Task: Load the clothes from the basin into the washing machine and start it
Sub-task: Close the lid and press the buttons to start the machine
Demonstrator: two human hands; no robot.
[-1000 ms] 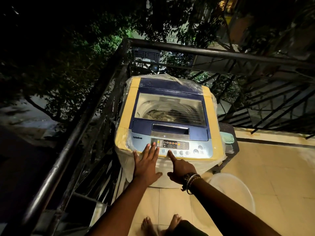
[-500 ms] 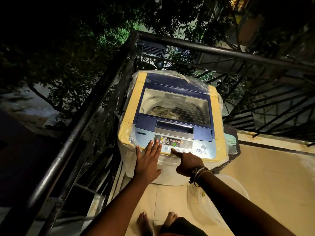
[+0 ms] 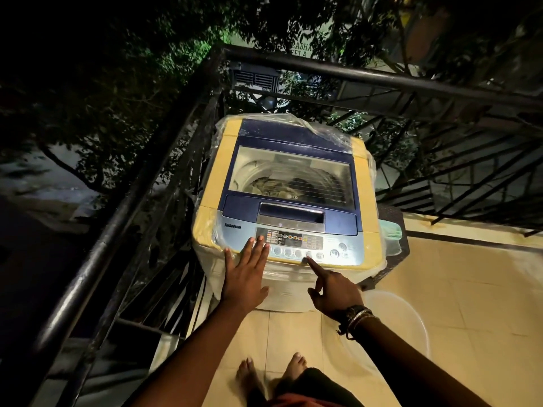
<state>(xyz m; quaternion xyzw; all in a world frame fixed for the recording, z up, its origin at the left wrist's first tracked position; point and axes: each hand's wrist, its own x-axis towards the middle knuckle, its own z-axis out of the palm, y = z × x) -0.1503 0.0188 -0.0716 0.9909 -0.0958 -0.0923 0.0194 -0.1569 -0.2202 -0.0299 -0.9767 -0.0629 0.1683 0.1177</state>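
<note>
Right hand [image 3: 335, 292] now rightward, LG panel [image 3: 293, 242].

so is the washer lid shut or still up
Shut. The lid lies flat on the washing machine, clothes visible through its window.

Night scene, lit from near the camera; surroundings fall black, the wide lens bowing the edges.

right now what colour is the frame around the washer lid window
Dark blue lid frame, set in the yellow washing machine top; head view.
</note>
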